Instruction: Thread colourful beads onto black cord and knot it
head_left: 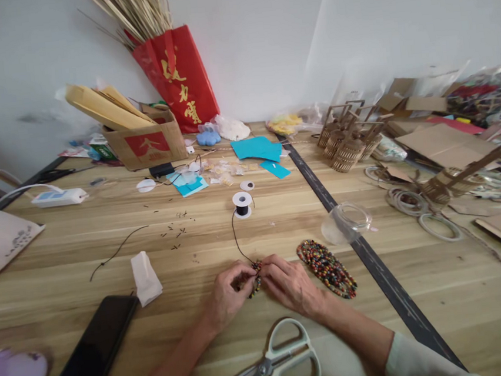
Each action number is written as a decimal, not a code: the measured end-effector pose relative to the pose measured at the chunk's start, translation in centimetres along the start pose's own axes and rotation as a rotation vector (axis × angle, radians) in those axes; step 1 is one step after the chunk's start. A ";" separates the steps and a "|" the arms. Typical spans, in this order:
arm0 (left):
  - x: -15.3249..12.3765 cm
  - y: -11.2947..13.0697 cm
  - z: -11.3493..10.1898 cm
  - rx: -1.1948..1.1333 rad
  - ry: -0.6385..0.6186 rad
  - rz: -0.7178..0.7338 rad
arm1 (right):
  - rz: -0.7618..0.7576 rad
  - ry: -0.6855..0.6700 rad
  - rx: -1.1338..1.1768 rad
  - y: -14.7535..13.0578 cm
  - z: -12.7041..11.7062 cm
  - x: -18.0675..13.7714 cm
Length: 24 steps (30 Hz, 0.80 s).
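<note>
My left hand [228, 289] and my right hand [290, 283] meet at the table's near middle, both pinched on a short strand of small multicoloured beads [256, 277]. A thin black cord [236, 239] runs from the strand up to a small white spool [242, 203]. Just right of my right hand lies an oval mat of the same coloured beads [328, 267]. White-handled scissors [279, 361] lie shut in front of my wrists.
A dark phone [89, 357] and a folded white tissue [145, 278] lie to the left. A clear plastic cup [346, 223] lies on its side by a black strip [373, 262]. Wooden lattice pieces, cardboard and tape rings crowd the right; a red bag [178, 79] stands at the wall.
</note>
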<state>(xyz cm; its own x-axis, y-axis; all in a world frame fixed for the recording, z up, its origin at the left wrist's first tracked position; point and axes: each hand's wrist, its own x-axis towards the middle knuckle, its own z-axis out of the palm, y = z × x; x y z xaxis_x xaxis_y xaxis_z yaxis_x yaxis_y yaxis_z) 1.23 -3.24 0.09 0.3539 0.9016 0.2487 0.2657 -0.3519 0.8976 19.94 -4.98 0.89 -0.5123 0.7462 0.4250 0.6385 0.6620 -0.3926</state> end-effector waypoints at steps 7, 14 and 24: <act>0.0 0.6 -0.1 0.094 -0.033 0.094 | -0.042 0.013 -0.016 0.0 0.1 0.0; 0.0 0.2 0.0 0.175 -0.030 0.156 | -0.105 0.011 -0.033 0.0 0.3 -0.2; -0.2 -0.4 0.3 0.080 0.023 0.082 | -0.157 -0.027 -0.078 0.4 0.4 -0.5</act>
<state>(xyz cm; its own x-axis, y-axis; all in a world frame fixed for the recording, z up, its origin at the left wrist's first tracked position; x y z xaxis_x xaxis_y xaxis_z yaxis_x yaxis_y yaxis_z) 1.30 -3.31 -0.42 0.3569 0.8742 0.3293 0.3074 -0.4428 0.8423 20.17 -5.06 0.22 -0.6243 0.6361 0.4535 0.5913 0.7641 -0.2578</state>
